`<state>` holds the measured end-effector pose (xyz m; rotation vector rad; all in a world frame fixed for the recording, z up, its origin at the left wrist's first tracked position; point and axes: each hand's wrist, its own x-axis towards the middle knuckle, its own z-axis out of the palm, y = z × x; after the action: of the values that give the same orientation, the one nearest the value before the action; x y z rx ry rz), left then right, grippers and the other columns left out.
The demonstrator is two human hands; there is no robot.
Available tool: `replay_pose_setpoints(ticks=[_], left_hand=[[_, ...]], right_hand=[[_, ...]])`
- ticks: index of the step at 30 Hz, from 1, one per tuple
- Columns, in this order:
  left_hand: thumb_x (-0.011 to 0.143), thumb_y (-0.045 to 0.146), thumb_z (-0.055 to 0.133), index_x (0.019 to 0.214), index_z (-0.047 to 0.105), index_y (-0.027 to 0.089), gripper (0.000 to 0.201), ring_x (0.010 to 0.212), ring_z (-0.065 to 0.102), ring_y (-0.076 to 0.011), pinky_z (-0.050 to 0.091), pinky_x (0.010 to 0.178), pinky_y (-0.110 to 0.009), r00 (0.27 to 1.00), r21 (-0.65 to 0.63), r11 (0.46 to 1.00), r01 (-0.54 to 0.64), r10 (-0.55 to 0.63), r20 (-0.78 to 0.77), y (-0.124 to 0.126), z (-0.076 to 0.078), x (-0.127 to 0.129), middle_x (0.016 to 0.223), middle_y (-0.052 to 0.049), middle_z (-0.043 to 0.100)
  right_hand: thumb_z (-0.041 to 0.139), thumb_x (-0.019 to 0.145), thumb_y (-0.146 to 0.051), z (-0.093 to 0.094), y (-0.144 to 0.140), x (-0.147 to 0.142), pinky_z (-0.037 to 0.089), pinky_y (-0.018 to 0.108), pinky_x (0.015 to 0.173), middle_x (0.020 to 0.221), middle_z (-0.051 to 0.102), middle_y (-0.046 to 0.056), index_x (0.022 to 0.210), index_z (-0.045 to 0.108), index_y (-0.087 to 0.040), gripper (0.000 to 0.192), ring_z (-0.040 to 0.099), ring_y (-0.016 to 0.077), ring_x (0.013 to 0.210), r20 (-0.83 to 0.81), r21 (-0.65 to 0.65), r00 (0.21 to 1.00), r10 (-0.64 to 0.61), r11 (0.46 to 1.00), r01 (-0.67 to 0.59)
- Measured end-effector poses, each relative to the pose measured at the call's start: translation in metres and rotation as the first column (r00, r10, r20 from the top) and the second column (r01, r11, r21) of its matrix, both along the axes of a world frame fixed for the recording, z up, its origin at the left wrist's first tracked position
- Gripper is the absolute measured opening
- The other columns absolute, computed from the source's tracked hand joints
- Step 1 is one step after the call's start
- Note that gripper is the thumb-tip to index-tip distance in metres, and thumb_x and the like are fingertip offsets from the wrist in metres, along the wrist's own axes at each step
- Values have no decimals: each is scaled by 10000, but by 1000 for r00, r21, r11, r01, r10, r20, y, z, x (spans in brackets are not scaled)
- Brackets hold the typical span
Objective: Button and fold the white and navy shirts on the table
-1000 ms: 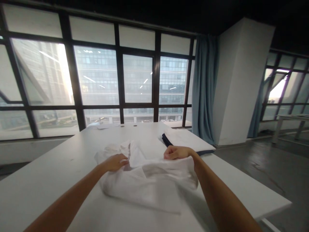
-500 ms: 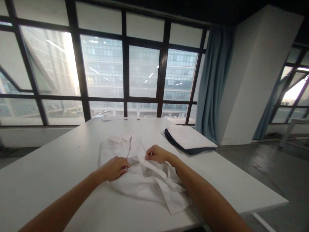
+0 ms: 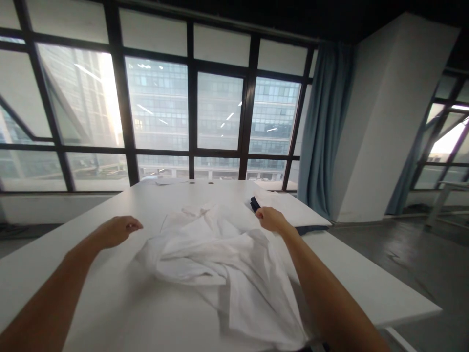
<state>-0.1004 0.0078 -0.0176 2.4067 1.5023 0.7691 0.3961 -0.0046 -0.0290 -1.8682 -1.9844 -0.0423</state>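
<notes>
The bare left forearm (image 3: 51, 288) comes in from the lower left, slanting up and inward across the white, flat-topped table (image 3: 110, 313). At its end the left hand (image 3: 116, 232) is bent at the wrist, back uppermost, fingers loosely curled and pointing towards the white, soft cloth garment (image 3: 220, 254). The tips sit close to the thumb; no cloth shows in their hold, and there is a gap between this hand and the garment's left side. Whether finger and thumb meet, I cannot tell.

The garment lies on the table between the two forearms, rumpled into loose folds, a broad flap spreading from it towards the near right.

Just off the garment's far right side is the right hand (image 3: 271, 219), knuckles up, fingers drawn in and aimed left. I cannot tell whether it grips an edge of cloth. Its bare forearm slopes down to the lower right, passing alongside the garment's flap. Beyond the garment to the right, partly behind this hand, lies a flat folded white cloth (image 3: 296, 208) on top of a dark navy folded cloth (image 3: 311, 229).
</notes>
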Motion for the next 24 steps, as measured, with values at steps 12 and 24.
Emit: replay_pose_setpoints(ticks=[12,24], left_hand=[[813,348,545,871,724,218,228,809,634,-184,434,760,-265,942,-48,963,265,-269,-201,-27,-34,114,869,-26,729],[875,602,378,1048,655,125,578,933,646,-227,492,849,-353,860,-59,950,307,-250,445,-5,-37,107,1078,-132,688]], right_hand=[[533,888,-429,-42,-25,-130,463,308,798,992,677,77,1076,683,-211,324,625,206,888,39,34,753,657,752,-658],[442,807,-223,-2,13,-58,476,300,718,752,650,86,788,647,-128,227,597,204,772,-452,463,876,166,884,72]])
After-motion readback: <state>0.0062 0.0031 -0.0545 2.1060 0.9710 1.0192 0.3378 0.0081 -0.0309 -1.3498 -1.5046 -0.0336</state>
